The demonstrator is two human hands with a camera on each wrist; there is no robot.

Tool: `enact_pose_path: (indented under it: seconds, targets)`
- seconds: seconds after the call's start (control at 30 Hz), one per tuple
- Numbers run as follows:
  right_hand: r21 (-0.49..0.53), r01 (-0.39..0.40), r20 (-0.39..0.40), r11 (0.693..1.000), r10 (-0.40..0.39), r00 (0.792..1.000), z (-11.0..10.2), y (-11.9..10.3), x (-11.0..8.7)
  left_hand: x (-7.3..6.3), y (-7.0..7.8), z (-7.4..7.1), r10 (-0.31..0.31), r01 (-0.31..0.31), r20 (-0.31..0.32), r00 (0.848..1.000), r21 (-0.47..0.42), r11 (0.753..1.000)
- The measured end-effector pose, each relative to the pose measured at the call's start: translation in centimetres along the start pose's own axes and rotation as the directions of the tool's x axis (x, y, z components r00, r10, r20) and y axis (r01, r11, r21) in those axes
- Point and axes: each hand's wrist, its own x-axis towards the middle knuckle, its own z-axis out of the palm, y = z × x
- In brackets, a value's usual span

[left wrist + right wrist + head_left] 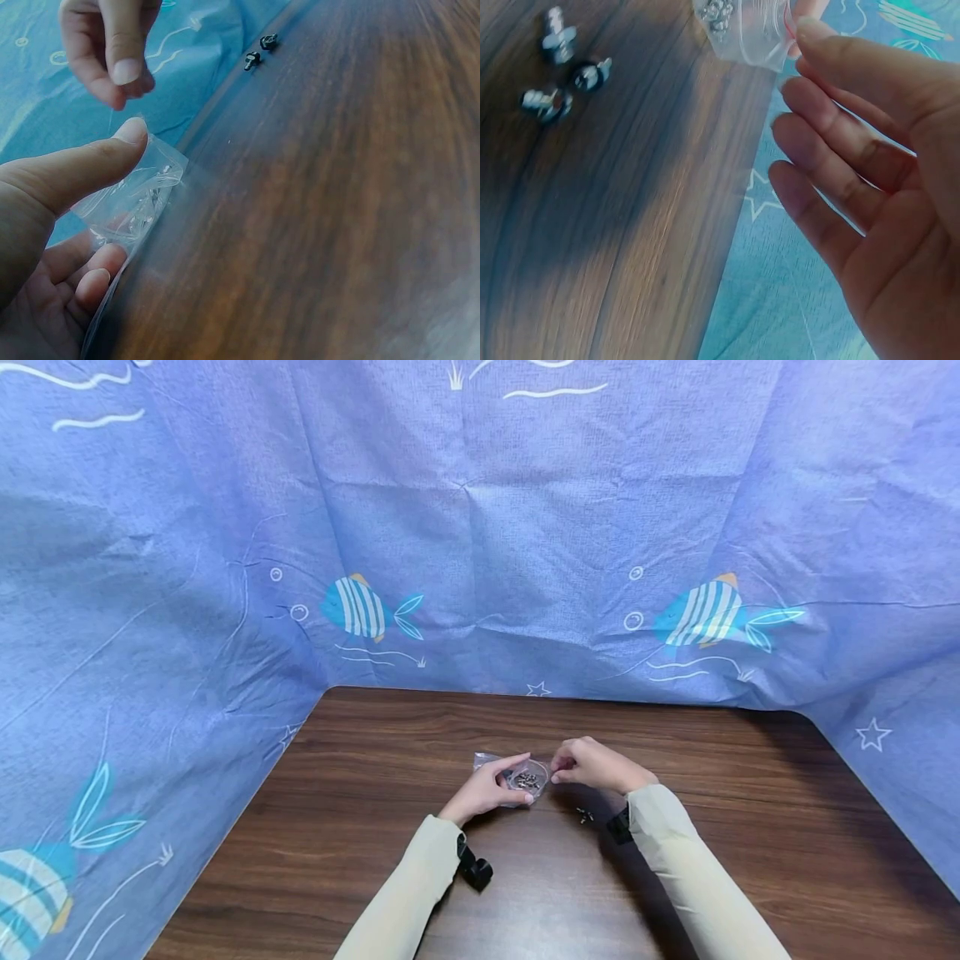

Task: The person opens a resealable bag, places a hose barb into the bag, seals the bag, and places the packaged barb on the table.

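A clear plastic zip bag [538, 770] holds several small metal fittings [527, 781]. My left hand [487, 789] grips it, thumb on the near side and fingers curled behind, its mouth gaping to the right. Beside that mouth is my right hand [596, 766], thumb close to the index fingertip and the other fingers loosely bent; nothing shows between them. In the left wrist view, the right hand [112, 52] hovers just past the bag [142, 199]. Three loose screw-like metal fittings [559, 71] with dark rings lie on the table below the right hand [870, 165].
The dark wood-grain table [360, 760] has its far edge against a blue curtain [480, 543] printed with fish. Black wrist straps [472, 864] sit on both forearms, over pale sleeves. The loose fittings lie near the right wrist.
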Motion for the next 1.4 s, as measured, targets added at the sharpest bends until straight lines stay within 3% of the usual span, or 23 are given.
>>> enact_pose_path:
  seconds: [0.5,0.77,1.4]
  targets:
    - [0.066,-0.158,0.116,0.985,0.149,0.982,0.3,1.0,-2.4,-0.1,-0.4,0.2,-0.015,0.015,0.003,1.000,0.002,1.000]
    - [0.112,-0.196,0.154,0.974,0.178,0.972,0.7,1.4,-3.4,-0.1,-0.6,0.2,-0.020,0.020,0.003,1.000,-0.006,1.000]
    - [0.117,-0.188,0.154,0.975,0.170,0.973,1.4,1.6,-4.1,-0.1,-0.2,0.1,-0.018,0.018,0.003,1.000,0.012,1.000]
